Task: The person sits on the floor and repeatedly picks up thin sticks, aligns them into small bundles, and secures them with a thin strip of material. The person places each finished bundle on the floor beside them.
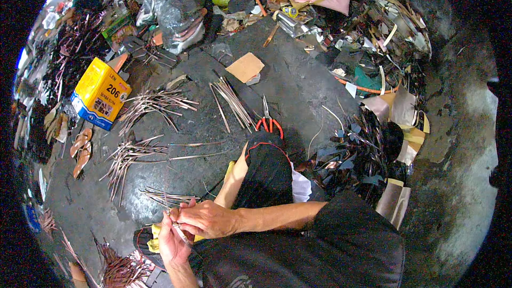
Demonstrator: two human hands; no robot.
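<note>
My left hand [173, 242] and my right hand [209, 218] meet at the lower left, both with closed fingers. A thin strip [166, 198] rises from between their fingertips. A small shiny piece [183, 233] shows between my palms; its kind is too small to tell. Just beyond my hands lies a bundle of thin brown strips [162, 196] on the dark floor. Two larger piles, the middle strip pile [130, 162] and the far strip pile [157, 104], spread farther off. Beside my knee, pliers with red handles [268, 120] rest with their jaws pointing away.
A yellow and blue carton [101, 93] stands at the left, near tan sandals [81, 152]. More strips [231, 101] and a cardboard piece [245, 68] lie ahead. Dark scraps [354, 149] heap at the right. Plastic bags [178, 18] and mixed scrap line the far side.
</note>
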